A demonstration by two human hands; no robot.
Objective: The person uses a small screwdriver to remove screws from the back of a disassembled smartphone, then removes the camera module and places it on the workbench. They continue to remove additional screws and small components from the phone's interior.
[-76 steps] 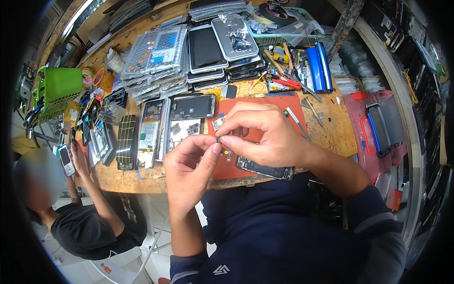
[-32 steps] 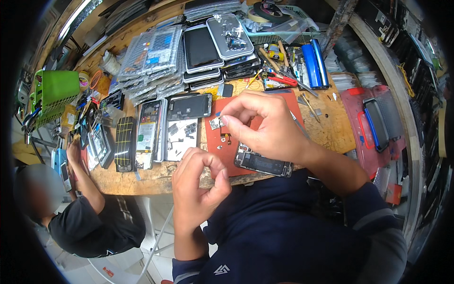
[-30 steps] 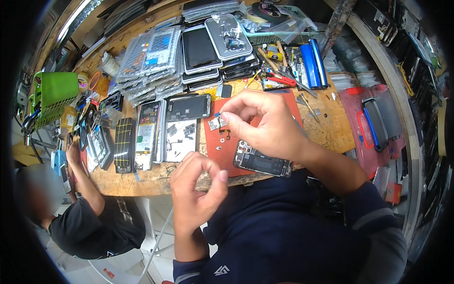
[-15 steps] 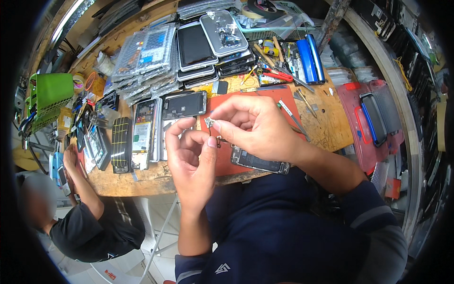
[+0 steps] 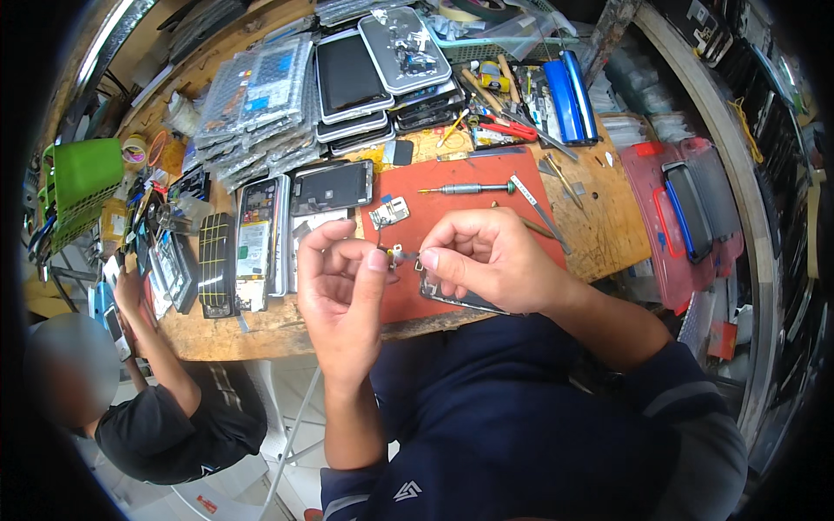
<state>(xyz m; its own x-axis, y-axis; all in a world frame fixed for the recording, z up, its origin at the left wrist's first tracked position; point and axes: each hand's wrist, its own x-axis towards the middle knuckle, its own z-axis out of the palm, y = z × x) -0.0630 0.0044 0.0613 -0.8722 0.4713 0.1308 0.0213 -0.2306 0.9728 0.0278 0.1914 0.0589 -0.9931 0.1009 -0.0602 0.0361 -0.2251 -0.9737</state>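
Observation:
Above the red mat [image 5: 408,182], both my hands hold a small phone flex cable [image 5: 398,253] with tiny metal bits on it. My left hand [image 5: 343,300] pinches one end between thumb and fingers. Closed at the other end, my right hand [image 5: 499,260] has its thumb and forefinger pressed together on it. A silvery metal plate [image 5: 389,213] shows just past the left fingertips, with a thin dark strip running down toward them. Partly hidden below my right hand lies an opened phone [image 5: 452,297]. Beyond the hands rests a screwdriver [image 5: 466,188].
Left of the mat lie phone bodies [image 5: 254,247] and a dark screen panel [image 5: 332,187]. Behind are bubble-wrapped packs [image 5: 256,95] and trays [image 5: 407,52]. Red-handled pliers [image 5: 508,130] and tweezers [image 5: 565,184] lie right. A co-worker [image 5: 174,399] sits at left.
Both hands have come down toward the near part of the mat. My right hand has moved nearer and slightly right, uncovering the screwdriver and the metal plate.

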